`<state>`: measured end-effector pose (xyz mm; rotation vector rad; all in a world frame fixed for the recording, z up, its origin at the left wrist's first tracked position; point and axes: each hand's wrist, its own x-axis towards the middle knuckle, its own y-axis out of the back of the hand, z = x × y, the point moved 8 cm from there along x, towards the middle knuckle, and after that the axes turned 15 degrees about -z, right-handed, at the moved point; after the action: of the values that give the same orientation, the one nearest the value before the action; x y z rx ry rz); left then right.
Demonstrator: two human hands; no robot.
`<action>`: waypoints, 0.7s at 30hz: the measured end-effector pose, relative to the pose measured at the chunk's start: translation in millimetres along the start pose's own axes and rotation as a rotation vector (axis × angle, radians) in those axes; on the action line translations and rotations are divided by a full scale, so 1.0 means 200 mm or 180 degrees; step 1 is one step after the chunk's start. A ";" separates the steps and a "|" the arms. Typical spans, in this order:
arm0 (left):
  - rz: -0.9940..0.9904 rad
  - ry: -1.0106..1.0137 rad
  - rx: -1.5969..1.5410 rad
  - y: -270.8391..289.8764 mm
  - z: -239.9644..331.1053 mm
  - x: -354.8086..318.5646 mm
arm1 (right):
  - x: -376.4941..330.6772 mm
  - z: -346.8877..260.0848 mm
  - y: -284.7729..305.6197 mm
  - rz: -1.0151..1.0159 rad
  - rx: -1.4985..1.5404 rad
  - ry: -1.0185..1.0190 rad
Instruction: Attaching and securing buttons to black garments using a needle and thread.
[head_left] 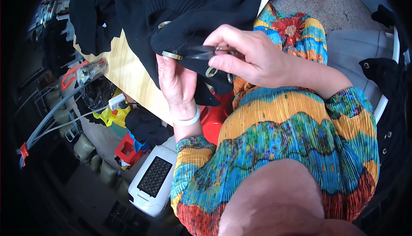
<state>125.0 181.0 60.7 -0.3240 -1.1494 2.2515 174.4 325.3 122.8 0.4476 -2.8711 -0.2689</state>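
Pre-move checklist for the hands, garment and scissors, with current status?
1. Scissors held in right hand: ok.
2. Black garment held by left hand: ok.
3. Gold-coloured button in view beside the scissors: ok.
4. Left fingers well clear of the scissors: not ok, they look close.
5. Scissors touching the garment: cannot tell, any gap is unclear from this angle.
6. Pale bracelet clear of the scissors: ok.

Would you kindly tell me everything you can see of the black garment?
The black garment looks like soft knit, with a ribbed section and round, gold-toned buttons. It lies rumpled on the wooden table, part of it hanging past the edge. The left hand grips it beside a button; the right hand holds scissors close to it, though contact is unclear.
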 end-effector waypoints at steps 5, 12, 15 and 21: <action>-0.0028 -0.0175 -0.0095 -0.01 -0.01 0.00 | 0.02 0.02 -0.03 -0.0172 0.0533 -0.0179; 0.0025 -0.0242 -0.0063 -0.03 -0.02 0.00 | 0.02 0.03 -0.03 -0.0065 0.0436 -0.0111; 0.0071 -0.0232 0.0019 -0.03 -0.02 0.00 | 0.02 0.02 -0.03 -0.0016 0.0403 -0.0082; 0.0405 -0.0324 0.0126 0.04 -0.01 -0.03 | 0.03 0.04 -0.04 -0.0151 0.0418 -0.0262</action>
<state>127.7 175.7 52.1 -0.2765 -1.1635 2.4230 168.4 316.7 114.4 0.5409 -2.9733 -0.1092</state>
